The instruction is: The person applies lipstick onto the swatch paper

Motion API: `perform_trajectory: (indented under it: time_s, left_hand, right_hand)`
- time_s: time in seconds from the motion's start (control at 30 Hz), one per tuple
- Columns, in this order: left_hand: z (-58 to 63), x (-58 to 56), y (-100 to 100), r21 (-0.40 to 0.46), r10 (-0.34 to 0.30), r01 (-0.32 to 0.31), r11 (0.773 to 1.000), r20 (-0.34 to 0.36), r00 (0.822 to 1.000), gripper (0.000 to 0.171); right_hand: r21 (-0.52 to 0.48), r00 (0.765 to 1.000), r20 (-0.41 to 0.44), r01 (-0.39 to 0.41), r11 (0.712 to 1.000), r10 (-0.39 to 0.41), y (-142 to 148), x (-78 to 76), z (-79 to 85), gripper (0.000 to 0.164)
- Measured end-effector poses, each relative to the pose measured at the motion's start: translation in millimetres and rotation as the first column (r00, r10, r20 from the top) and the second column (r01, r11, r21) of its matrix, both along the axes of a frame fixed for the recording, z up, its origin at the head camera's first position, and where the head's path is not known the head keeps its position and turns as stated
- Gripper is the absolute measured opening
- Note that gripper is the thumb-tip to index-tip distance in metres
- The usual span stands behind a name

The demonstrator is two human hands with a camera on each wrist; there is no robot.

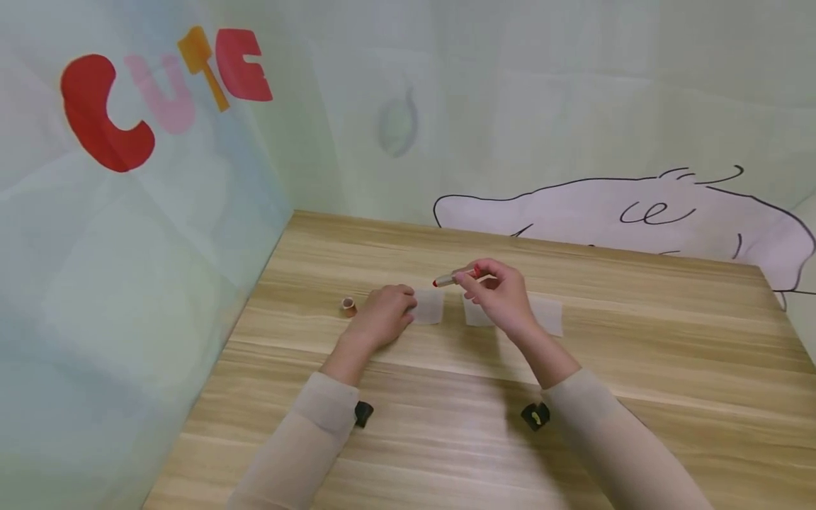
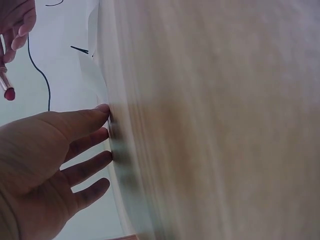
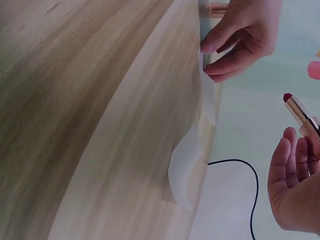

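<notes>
My right hand pinches an uncapped lipstick between thumb and fingers, above the table. Its red tip points left in the head view; the right wrist view shows the gold-toned lipstick close up. My left hand rests its fingertips on the left end of a white paper piece. In the left wrist view the fingers of my left hand are spread and fairly straight. A second white paper piece lies under my right hand, partly hidden by it; it curls up in the right wrist view.
A small copper-coloured cap, hollow end showing, stands just left of my left hand. The wood-grain table meets a printed cloth backdrop at the back and left. Dark wrist devices show near both cuffs.
</notes>
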State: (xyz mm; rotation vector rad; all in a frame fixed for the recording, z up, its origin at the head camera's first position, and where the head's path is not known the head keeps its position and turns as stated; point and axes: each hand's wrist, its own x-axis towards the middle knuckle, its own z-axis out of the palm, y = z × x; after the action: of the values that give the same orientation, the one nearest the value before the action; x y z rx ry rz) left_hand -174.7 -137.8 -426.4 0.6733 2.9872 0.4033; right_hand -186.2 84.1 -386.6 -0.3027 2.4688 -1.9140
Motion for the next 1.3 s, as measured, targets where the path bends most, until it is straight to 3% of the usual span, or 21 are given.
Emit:
perform_trajectory:
  time_s: [0.37, 0.57, 0.83, 1.07, 1.3]
  left_hand:
    - [-2.0, -0.2, -1.0, 0.022, 0.007, -0.007, 1.000, 0.008, 1.000, 0.027]
    - [-3.0, -1.3, -1.0, 0.020, 0.008, -0.008, 1.000, 0.007, 1.000, 0.027]
    - [-2.1, -1.8, -1.2, 0.003, 0.019, -0.019, 1.000, 0.010, 1.000, 0.028]
    - [-1.6, -2.1, -1.5, 0.001, 0.026, -0.026, 1.000, 0.014, 1.000, 0.027]
    - [-5.4, -2.1, -2.1, -0.006, 0.018, -0.017, 1.000, 0.017, 1.000, 0.027]
  right_hand:
    - [0.097, 1.000, -0.010, 0.014, 0.995, -0.013, -6.4, -4.6, -6.4, 0.030]
    - [0.221, 0.999, -0.044, 0.018, 0.975, -0.008, -11.2, -8.2, -14.2, 0.026]
    - [0.308, 0.993, -0.115, 0.010, 0.951, 0.026, -17.8, -13.6, -20.3, 0.019]
    - [0.383, 0.987, -0.148, 0.001, 0.924, 0.060, -23.6, -18.0, -23.3, 0.019]
    - [0.492, 0.968, -0.210, -0.014, 0.870, 0.134, -29.3, -19.7, -29.0, 0.017]
